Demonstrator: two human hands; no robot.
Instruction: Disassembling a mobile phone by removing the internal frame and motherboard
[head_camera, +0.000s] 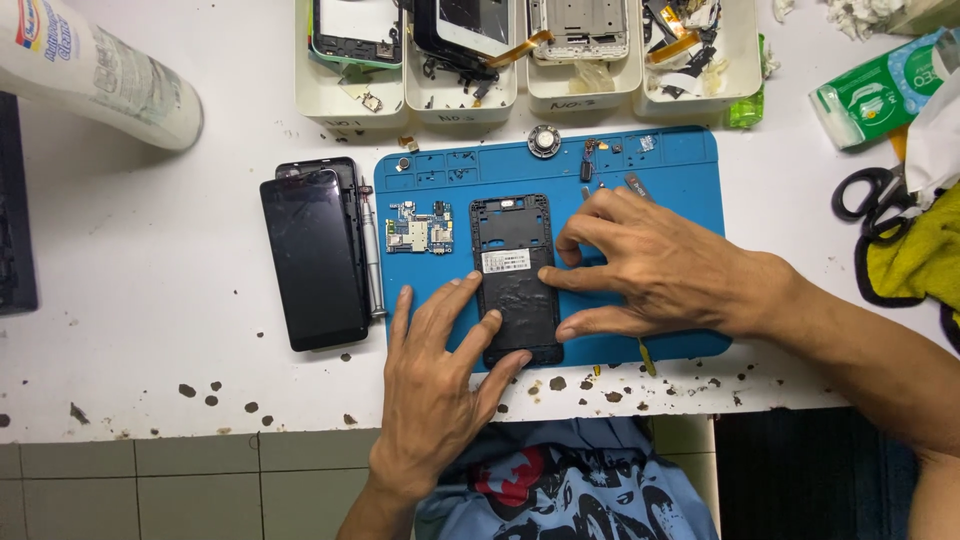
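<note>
Two bare hands press on a black plastic phone mid-frame (516, 280) that lies flat near the middle of a blue rubber work mat (680, 175). The left hand (435, 365) lies spread and flat, its fingertips on the frame's lower left edge and bottom corner, closed on nothing. The right hand (645, 265) is also spread, with its fingers curled onto the frame's right edge, steadying it rather than gripping it. As far as can be judged, the phone is well into being taken apart: the frame is bare, with only a small white label on it, and a small green-and-silver circuit board (420, 228) lies apart, just left of it on the mat. Off the mat's left edge a black glass phone screen (313, 260) lies on the chipped white table (150, 300), overlapping another dark phone part, with a slim silver screwdriver (371, 255) just beside it. Farther back, small screws and a round silver speaker (544, 141) sit in the mat's upper compartments. Beyond them, a row of white plastic trays (340, 100) holds other phone shells and loose parts. Whether anything is left fixed inside the frame cannot be told.
</note>
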